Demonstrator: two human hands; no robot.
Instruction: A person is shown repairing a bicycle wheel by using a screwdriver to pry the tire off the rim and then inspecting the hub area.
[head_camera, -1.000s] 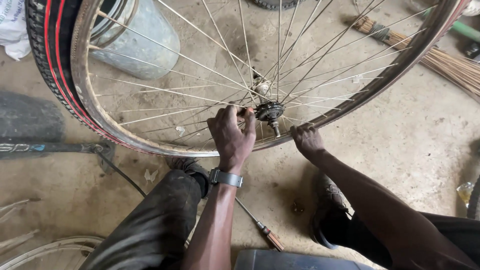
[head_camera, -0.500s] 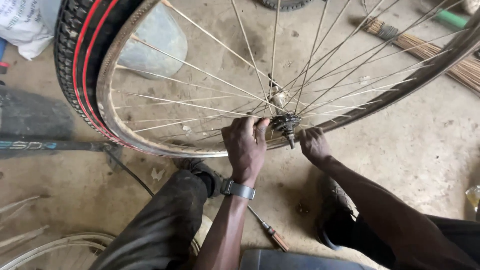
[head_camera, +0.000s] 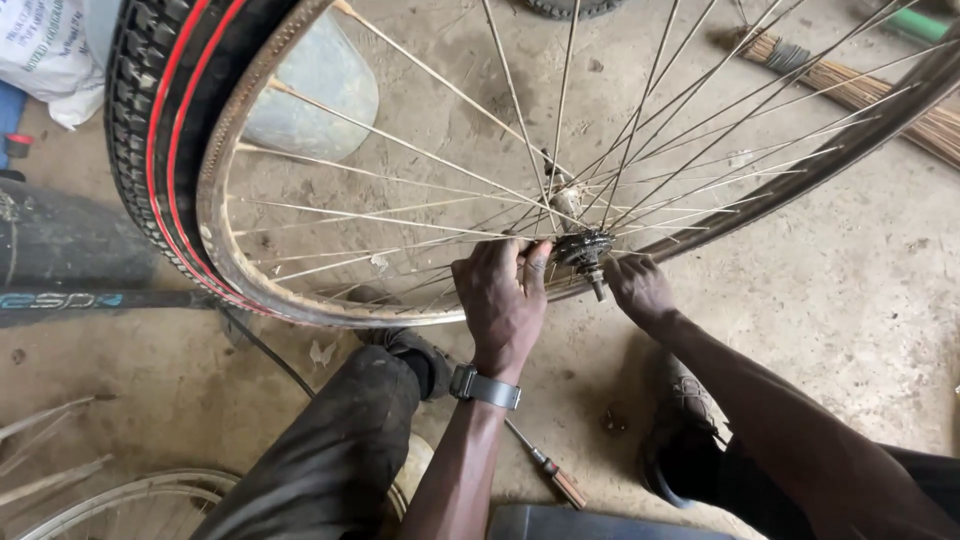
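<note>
A: Wheel (head_camera: 215, 200), held upright over a concrete floor (head_camera: 860, 300), is filling the upper frame; its hub (head_camera: 583, 247) is sitting just above the knees. What is lying around it?

B: A grey metal bucket (head_camera: 320, 85) is showing through the spokes at upper left. A twig broom (head_camera: 860, 90) is lying at upper right, and a white sack (head_camera: 50, 50) is resting in the top left corner. A screwdriver (head_camera: 545, 468) with a reddish handle is lying on the floor between the legs. A second, bare rim (head_camera: 110, 505) is lying at lower left, and a dark frame tube (head_camera: 100, 299) is crossing behind the tyre.

A: Is anything standing in the way?

B: Spokes (head_camera: 400, 140) are crossing in front of the bucket and broom. The left hand is covering the hub's near side.

A: Materials and shapes?

B: The tyre (head_camera: 140, 150) is black, knobbly rubber with two red bands. The rim is dull, scuffed metal; the spokes are thin, pale wire. The hub is dark and toothed, with a short axle stub pointing down.

A: What are the hands doing?

B: The left hand (head_camera: 503, 300), wearing a watch (head_camera: 485, 387), is closing its fingers (head_camera: 520, 255) around spokes beside the hub. The right hand (head_camera: 640, 290) is touching the rim just right of the hub; whether its fingers are gripping cannot be told.
</note>
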